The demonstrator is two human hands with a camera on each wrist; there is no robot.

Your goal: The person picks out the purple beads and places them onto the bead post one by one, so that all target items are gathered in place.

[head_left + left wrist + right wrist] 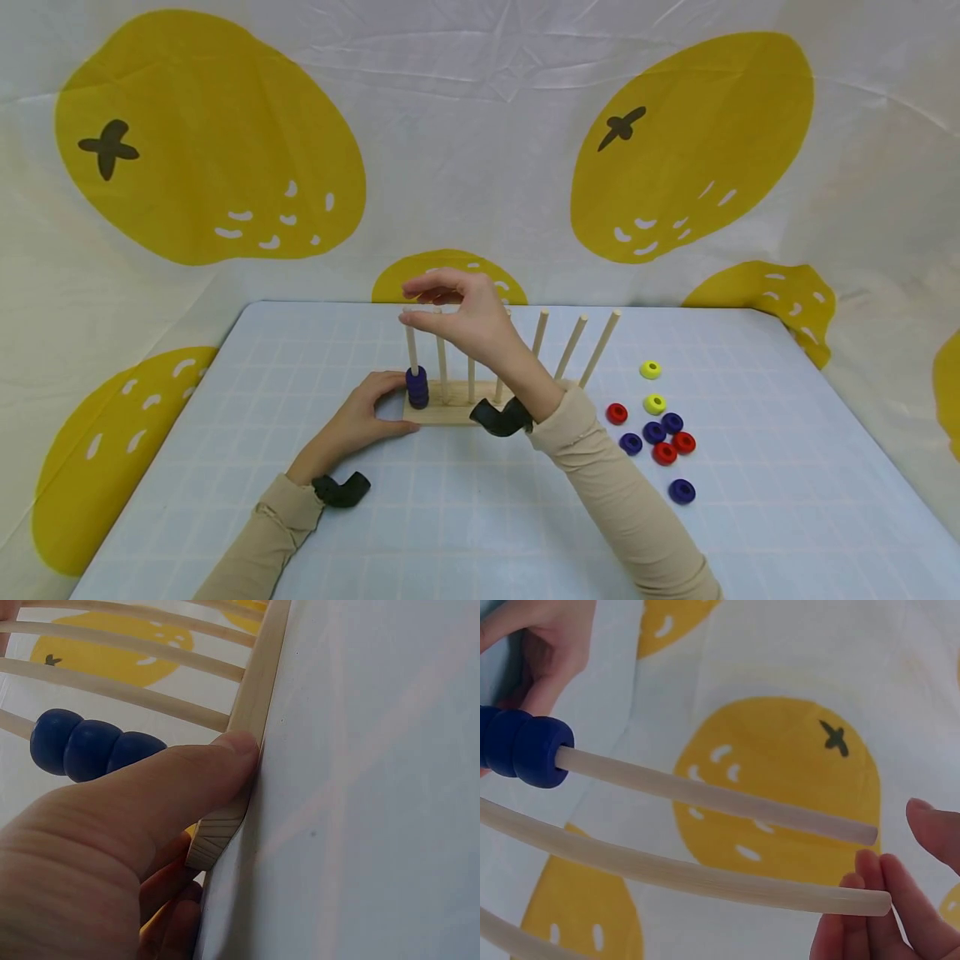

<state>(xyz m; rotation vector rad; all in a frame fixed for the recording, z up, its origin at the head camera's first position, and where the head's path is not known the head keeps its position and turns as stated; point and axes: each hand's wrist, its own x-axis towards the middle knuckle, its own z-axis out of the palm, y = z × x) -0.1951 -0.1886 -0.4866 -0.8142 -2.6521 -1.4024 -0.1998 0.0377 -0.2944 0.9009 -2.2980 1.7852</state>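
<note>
A wooden peg stand (454,415) has a row of upright pegs, and purple-blue rings (417,390) are stacked low on its leftmost peg. My left hand (366,418) grips the left end of the base, thumb (225,761) along the front edge and fingers behind. Above the stand, my right hand (471,318) is at the top of the leftmost peg (727,799). Its thumb and fingers are spread apart and hold nothing. In the right wrist view, its fingertips (866,862) overlap the tip of the neighbouring peg (780,894).
Loose rings lie on the table right of the stand: two yellow (650,369), three red (617,413) and several blue (682,492). The table has a pale checked cover (315,542). Behind it hangs a white cloth (465,167) printed with yellow fruit.
</note>
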